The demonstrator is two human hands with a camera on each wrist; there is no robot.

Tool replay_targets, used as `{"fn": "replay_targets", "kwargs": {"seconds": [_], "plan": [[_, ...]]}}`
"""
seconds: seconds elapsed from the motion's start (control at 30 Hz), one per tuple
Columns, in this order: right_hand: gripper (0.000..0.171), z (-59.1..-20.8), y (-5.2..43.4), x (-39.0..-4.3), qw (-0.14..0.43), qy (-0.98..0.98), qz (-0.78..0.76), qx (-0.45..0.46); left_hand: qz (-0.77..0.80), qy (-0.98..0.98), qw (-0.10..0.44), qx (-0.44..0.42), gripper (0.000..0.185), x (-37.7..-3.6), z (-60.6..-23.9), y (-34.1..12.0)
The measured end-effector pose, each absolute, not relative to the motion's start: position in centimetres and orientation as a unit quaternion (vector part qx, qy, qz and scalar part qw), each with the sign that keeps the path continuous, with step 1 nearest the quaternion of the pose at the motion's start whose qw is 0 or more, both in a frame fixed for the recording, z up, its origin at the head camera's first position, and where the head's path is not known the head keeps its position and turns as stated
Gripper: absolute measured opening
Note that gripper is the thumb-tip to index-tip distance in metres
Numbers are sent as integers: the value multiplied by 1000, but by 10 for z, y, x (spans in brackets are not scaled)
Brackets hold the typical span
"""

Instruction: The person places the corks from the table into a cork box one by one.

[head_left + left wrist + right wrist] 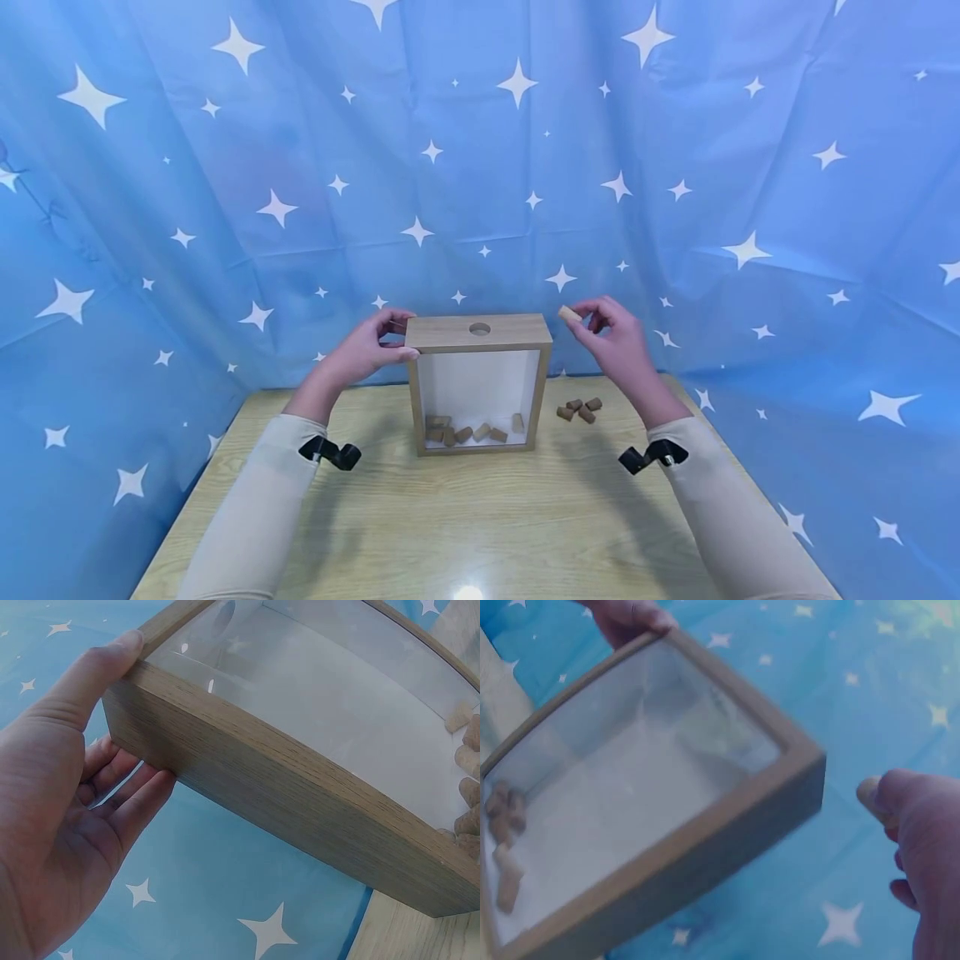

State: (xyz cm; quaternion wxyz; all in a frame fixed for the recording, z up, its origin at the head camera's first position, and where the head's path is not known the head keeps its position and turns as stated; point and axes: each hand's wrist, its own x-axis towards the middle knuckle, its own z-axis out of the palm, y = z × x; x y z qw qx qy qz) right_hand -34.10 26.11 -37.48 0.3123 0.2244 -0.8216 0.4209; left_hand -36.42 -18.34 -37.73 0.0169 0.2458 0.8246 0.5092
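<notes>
A wooden shadow box (442,335) with a clear front and a round hole (480,329) in its top stands upright on the table. My left hand (363,343) grips its upper left corner. In the left wrist view the thumb (112,656) lies on the front edge and the fingers reach behind the frame. Just right of the box's top, my right hand (617,333) pinches a light-coloured cork (570,314) between thumb and fingers, held in the air. Several corks (482,432) lie along the bottom inside the box.
Several darker corks (587,414) lie loose on the table to the right of the box. The pale wooden table (450,517) extends in front. A blue curtain with white stars (480,167) hangs close behind the box and along both sides.
</notes>
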Motion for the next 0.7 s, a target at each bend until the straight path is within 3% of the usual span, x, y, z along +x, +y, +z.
{"fn": "replay_targets", "kwargs": {"seconds": [0.3,0.7], "plan": [[15,-341,217,-344,275,-825,395,295,513,821,17,249,71,-365,-378,-184],[19,-333,184,-352,221,-840,368,332,511,822,18,251,72,-362,-376,-183]]}}
